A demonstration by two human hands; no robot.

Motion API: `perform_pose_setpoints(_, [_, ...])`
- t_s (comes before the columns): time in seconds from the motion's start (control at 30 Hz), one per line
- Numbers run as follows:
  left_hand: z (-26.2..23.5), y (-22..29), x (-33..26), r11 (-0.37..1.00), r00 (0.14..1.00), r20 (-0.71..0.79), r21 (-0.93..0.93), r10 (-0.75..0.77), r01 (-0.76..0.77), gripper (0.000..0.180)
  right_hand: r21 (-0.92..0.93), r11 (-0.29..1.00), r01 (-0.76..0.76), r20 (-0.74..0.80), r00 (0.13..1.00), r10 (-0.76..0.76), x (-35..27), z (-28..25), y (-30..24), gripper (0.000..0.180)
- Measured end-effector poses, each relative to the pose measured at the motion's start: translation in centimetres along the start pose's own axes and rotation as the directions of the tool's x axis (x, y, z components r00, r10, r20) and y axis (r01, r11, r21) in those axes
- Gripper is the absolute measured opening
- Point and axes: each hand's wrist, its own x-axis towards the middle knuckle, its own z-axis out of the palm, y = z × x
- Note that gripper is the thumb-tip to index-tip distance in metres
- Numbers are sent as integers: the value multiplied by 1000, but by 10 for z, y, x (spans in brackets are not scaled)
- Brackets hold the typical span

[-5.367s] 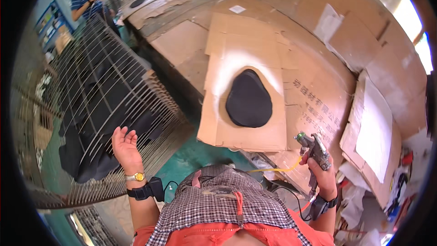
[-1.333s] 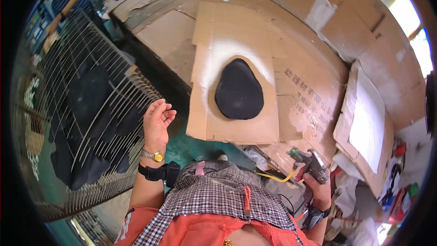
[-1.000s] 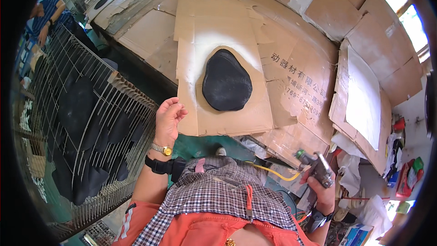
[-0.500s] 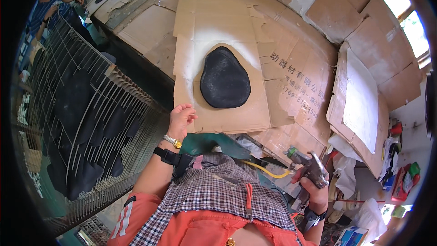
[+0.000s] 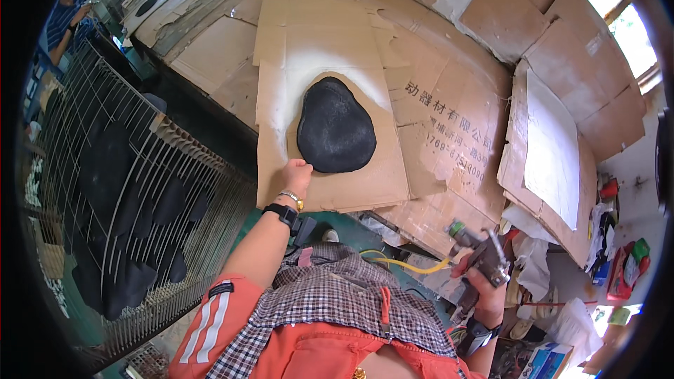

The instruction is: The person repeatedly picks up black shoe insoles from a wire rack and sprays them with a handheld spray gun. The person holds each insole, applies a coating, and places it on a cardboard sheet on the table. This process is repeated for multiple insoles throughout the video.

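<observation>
One black egg-shaped pad [image 5: 335, 126] lies on tan cardboard [image 5: 279, 38], likely overspray protection, left hand [image 5: 298, 177] bunched at pad's edge, pinch unclear, right hand [image 5: 486, 286] clasping silvery metal sprayer [image 5: 494, 256].

daylight glares white through the upper-right window [image 5: 633, 41], while fisheye distortion bends edges.

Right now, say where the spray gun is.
In the head view, the spray gun is lower right, in the right hand, by the yellow hose.
</observation>
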Motion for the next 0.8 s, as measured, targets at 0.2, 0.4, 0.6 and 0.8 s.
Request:
perform_pose_setpoints(0.2, [25, -4, 3, 922, 979, -130, 375, 157, -98, 23, 20, 999, -31, 116, 993, 29, 6, 9, -2, 60])
perform_pose_setpoints(0.4, [34, -20, 19, 952, 963, -195, 280, 187, -128, 13, 37, 999, 7, 98, 995, -11, 19, 8, 4, 56])
perform_pose_setpoints(0.6, [39, -36, 32, 957, 961, -199, 256, 192, -138, 12, 13, 1000, 16, -63, 998, -15, 10, -12, 4, 55])
perform_pose_setpoints(0.8, [33, -11, 16, 958, 964, -147, 218, 223, -189, 7, -36, 999, -28, 3, 1000, 28, -1, -23, 7, 44])
